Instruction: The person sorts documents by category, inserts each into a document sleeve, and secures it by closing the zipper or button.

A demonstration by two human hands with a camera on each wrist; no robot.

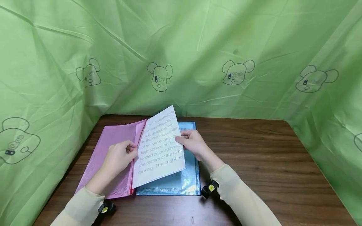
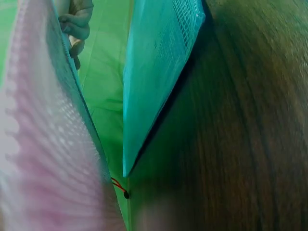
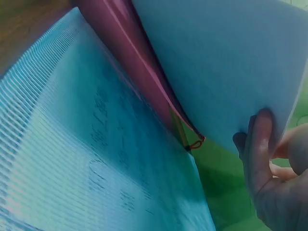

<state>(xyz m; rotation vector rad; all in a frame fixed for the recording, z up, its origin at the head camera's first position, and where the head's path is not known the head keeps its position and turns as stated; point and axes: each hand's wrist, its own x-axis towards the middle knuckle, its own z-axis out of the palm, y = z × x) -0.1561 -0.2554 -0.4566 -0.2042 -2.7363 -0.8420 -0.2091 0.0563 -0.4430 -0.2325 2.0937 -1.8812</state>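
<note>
A pink mesh zip pouch point(image 1: 113, 141) with a red zipper edge lies at the left of the table. My left hand point(image 1: 118, 157) pinches the pouch at its zipper edge. A white sheet of paper point(image 1: 161, 150) with large printed text slants up from that edge, its left side right at the pouch opening. My right hand point(image 1: 195, 142) grips the sheet's right edge, thumb on the printed face; in the right wrist view its fingers point(image 3: 261, 139) press the sheet's back. Beneath the raised sheet lies a blue mesh pouch point(image 1: 192, 179), partly hidden, with paper showing through it.
A brown wooden table point(image 1: 254, 163) extends to the right of the pouches. Green fabric point(image 1: 198, 31) with bear-head drawings hangs behind the table and at both sides. A red zipper pull loop point(image 3: 196, 144) shows at the pink pouch's far end.
</note>
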